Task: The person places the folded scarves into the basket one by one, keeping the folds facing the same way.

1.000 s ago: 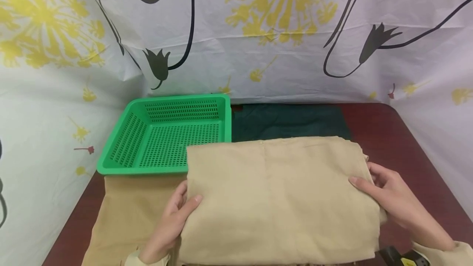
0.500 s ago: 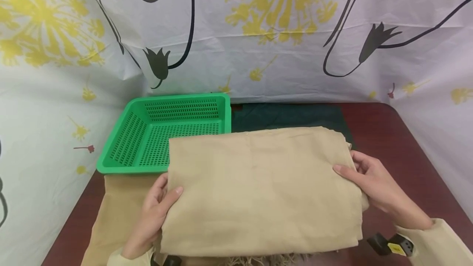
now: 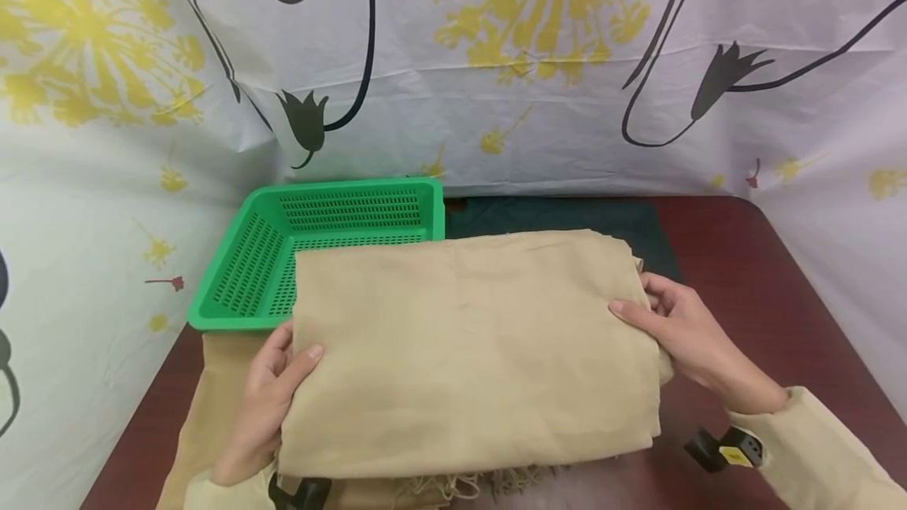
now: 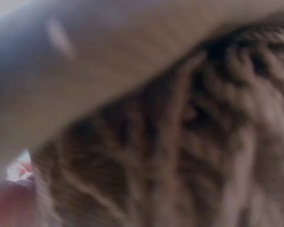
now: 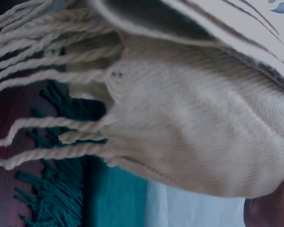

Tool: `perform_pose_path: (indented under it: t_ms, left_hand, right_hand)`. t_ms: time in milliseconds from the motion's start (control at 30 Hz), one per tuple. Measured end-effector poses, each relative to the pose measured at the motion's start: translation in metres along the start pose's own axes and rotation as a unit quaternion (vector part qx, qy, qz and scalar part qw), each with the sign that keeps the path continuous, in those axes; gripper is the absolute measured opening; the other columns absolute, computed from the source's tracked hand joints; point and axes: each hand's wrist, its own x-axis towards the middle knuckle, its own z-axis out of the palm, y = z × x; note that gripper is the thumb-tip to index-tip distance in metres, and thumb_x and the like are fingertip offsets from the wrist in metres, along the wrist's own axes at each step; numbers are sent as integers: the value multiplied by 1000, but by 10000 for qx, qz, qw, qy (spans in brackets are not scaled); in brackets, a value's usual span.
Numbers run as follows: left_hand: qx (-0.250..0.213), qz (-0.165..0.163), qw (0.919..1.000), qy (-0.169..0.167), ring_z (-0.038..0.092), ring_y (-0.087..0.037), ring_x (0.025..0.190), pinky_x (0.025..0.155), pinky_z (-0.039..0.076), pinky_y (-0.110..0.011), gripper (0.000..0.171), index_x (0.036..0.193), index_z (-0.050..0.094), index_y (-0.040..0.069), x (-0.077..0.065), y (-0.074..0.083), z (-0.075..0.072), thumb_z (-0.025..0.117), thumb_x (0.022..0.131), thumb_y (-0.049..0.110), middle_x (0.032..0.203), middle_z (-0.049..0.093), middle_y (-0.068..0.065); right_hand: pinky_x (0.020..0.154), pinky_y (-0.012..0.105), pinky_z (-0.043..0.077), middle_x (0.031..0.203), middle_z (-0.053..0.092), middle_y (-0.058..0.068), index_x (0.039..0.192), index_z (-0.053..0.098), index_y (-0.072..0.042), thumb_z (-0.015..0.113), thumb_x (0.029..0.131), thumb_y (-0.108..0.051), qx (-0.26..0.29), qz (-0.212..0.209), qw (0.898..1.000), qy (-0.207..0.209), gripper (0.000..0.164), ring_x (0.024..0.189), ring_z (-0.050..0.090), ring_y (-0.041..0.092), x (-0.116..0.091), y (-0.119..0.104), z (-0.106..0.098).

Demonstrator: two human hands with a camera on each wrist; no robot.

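Gripping tan cloth (image 3: pixel 460 352) by opposite ends, hands (image 3: pixel 265 392) (image 3: pixel 686 333) apart, thumbs (image 3: pixel 300 366) on top

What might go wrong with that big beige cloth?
The folded beige cloth could sag or come unfolded, since the left hand and right hand grip it only near its ends. Its loose, dangling fringe could tangle or catch. The cloth might also nudge the green basket: they overlap in the head view, though I can't tell how close they really are.
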Motion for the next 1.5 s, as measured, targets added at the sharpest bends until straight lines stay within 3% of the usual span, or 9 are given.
perform_pose_path:
  t_ms: [167, 300, 433, 533, 767, 900, 1100, 1500]
  left_hand:
    - [-481, -220, 9986, -20, 62, -15, 78, 64, 51, -27, 36, 128, 30, 8, 3, 4, -8, 40, 94, 6, 99, 58, -4]
    - [-943, -141, 9952, -235, 62, -14, 80, 66, 51, -26, 34, 128, 31, 9, 4, 7, -14, 36, 95, 4, 97, 59, -3]
    - [-1732, -100, 9817, -778, 62, -17, 80, 66, 51, -28, 34, 130, 30, 9, 6, 13, -22, 28, 96, 2, 96, 60, -6]
    - [-2171, -337, 9694, -1092, 62, -20, 83, 68, 51, -30, 37, 134, 24, 10, 7, 20, -29, 23, 97, 2, 100, 58, -8]
    - [-1743, -649, 9800, -706, 61, -17, 87, 70, 50, -29, 39, 136, 24, 13, 9, 28, -48, 30, 97, 6, 105, 57, -4]
    - [-1854, -842, 9760, -774, 60, -18, 90, 72, 50, -30, 41, 136, 21, 13, 13, 35, -57, 30, 97, 7, 108, 56, -5]
    - [-1668, -969, 9787, -704, 61, -17, 89, 71, 51, -31, 41, 136, 24, 15, 22, 35, -64, 33, 97, 8, 107, 57, -4]
    - [-1067, -773, 9899, -522, 61, -15, 80, 65, 51, -28, 32, 127, 35, 13, 38, 39, -77, 36, 96, 5, 98, 59, -2]
  right_hand:
    - [49, 39, 50, 76, 64, 7, 97, 50, -3, 54, 88, -6, 131, -69, 9999, -31, 11, 60, 63, 23, 8, -3, 7]
    - [49, 40, 50, 77, 64, 7, 99, 49, -3, 53, 88, -6, 135, -127, 9998, -61, 11, 60, 63, 24, 11, -3, 12]
    - [50, 41, 50, 78, 64, 8, 101, 49, -3, 53, 89, -7, 141, -169, 9997, -132, 13, 61, 63, 25, 14, -4, 16]
    - [51, 42, 50, 80, 64, 9, 102, 49, -2, 53, 89, -8, 294, -160, 9993, -195, 15, 62, 64, 25, 17, -7, 20]
    - [54, 42, 50, 83, 65, 10, 103, 47, 0, 53, 89, -8, 676, -132, 9971, -311, 17, 66, 64, 26, 23, -13, 36]
    - [55, 43, 50, 86, 65, 10, 102, 46, 2, 54, 88, -6, 691, -290, 9967, -314, 18, 67, 64, 26, 27, -14, 42]
    - [54, 42, 50, 86, 65, 9, 99, 46, 3, 55, 87, -5, 783, -370, 9960, -204, 17, 66, 64, 24, 30, -13, 45]
    - [55, 38, 51, 86, 65, 8, 99, 47, 1, 56, 86, -5, 980, -524, 9932, -333, 17, 67, 64, 22, 43, -21, 54]
